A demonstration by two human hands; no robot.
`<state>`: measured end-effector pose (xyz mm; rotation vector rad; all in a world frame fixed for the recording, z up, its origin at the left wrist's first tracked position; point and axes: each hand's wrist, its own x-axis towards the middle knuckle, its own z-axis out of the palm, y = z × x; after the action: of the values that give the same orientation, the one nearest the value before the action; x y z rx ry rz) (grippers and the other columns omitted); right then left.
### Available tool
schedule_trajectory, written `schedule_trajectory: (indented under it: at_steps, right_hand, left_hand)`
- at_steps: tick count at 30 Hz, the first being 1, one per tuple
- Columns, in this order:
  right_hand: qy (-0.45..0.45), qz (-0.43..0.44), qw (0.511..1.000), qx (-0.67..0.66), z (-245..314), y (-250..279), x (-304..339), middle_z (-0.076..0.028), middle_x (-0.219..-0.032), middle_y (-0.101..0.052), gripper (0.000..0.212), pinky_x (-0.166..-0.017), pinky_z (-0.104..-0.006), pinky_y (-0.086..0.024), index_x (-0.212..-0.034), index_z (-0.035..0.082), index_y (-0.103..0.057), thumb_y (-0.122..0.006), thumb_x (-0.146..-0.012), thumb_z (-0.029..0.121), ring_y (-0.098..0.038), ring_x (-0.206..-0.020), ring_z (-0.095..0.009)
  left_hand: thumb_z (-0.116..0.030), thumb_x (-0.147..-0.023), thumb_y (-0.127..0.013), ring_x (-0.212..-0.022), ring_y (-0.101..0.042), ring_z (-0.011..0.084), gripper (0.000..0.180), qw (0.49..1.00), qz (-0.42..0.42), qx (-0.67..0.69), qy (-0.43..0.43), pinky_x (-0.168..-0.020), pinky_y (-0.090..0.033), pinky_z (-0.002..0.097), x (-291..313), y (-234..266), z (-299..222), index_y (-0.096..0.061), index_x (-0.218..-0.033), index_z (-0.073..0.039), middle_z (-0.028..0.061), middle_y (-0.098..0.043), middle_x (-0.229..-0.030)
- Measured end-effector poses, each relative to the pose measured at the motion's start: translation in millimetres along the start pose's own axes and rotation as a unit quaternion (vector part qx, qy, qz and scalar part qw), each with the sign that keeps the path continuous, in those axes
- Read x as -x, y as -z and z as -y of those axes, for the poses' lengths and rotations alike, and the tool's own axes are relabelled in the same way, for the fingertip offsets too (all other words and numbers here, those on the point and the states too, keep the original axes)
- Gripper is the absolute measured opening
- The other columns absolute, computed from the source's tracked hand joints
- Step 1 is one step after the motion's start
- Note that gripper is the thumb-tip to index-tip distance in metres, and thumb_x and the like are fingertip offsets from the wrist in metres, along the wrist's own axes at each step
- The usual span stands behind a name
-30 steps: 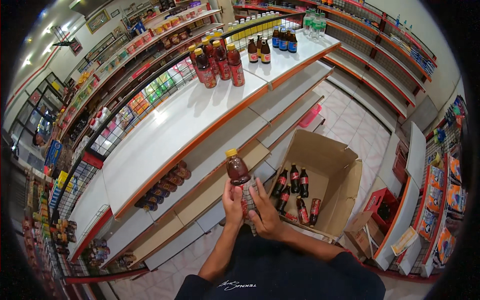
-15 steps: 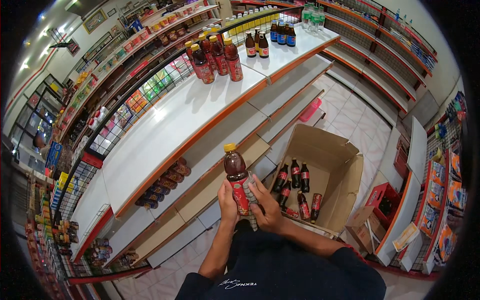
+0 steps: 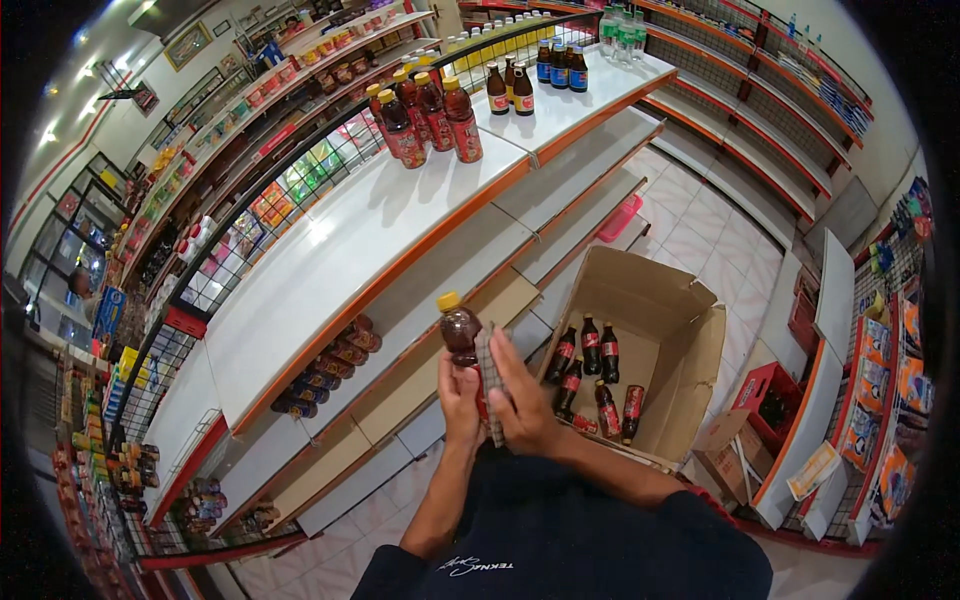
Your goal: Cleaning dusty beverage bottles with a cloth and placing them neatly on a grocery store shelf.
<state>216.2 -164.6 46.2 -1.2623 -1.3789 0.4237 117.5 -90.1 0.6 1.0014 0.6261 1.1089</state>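
A dark drink bottle with a yellow cap and red label (image 3: 459,328) is held upright, slightly tilted, in front of my chest. My left hand (image 3: 460,408) is closed around its lower part. My right hand (image 3: 528,408) presses a folded grey checked cloth (image 3: 489,372) against the bottle's right side, its fingers held straight along the cloth. Most of the label is hidden behind my hands and the cloth. Similar yellow-capped bottles (image 3: 464,125) stand in a group on the white top shelf (image 3: 330,255).
At my right an open cardboard box (image 3: 680,375) holds several dark cola bottles (image 3: 591,343). Brown bottles (image 3: 522,90), blue-labelled bottles (image 3: 578,70) and clear green-labelled bottles (image 3: 626,38) stand farther along the top shelf. Jars (image 3: 345,352) sit on a lower shelf. A red crate (image 3: 775,400) stands far right.
The bottle has shifted slightly left and down. My right hand has turned edge-on, with the cloth now covering the bottle's right side and more of its label.
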Motion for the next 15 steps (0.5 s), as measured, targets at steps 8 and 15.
schedule_trajectory:
  at_steps: [8,15]
  right_hand:
    - [0.095,0.003,0.992,0.082,-13.7,9.4,-0.4,-0.026,-0.156,-0.018,0.056,-0.115,-0.0429,-0.024,-0.149,-0.004,-0.025,-0.045,-0.098,0.01,-0.021,-0.144,-0.041]
    - [0.021,-0.063,0.998,0.001,-7.1,6.2,-3.9,-0.025,-0.156,-0.02,0.06,-0.116,-0.0384,-0.02,-0.148,-0.006,-0.025,-0.046,-0.093,0.004,-0.023,-0.145,-0.037]
  left_hand:
    - [-0.044,-0.098,-0.053,-0.119,-0.053,0.0183,0.064,0.995,0.055,0.054,0.057,-0.098,-0.045,0.0326,2.9,-3.4,-8.1,-0.036,-0.142,-0.001,0.0112,-0.051,-0.134]
    - [-0.043,-0.095,-0.059,-0.114,-0.054,0.0171,0.064,0.993,0.114,0.02,0.01,-0.098,-0.043,0.0304,-1.9,-9.6,-6.7,-0.04,-0.139,-0.001,0.0089,-0.054,-0.13]
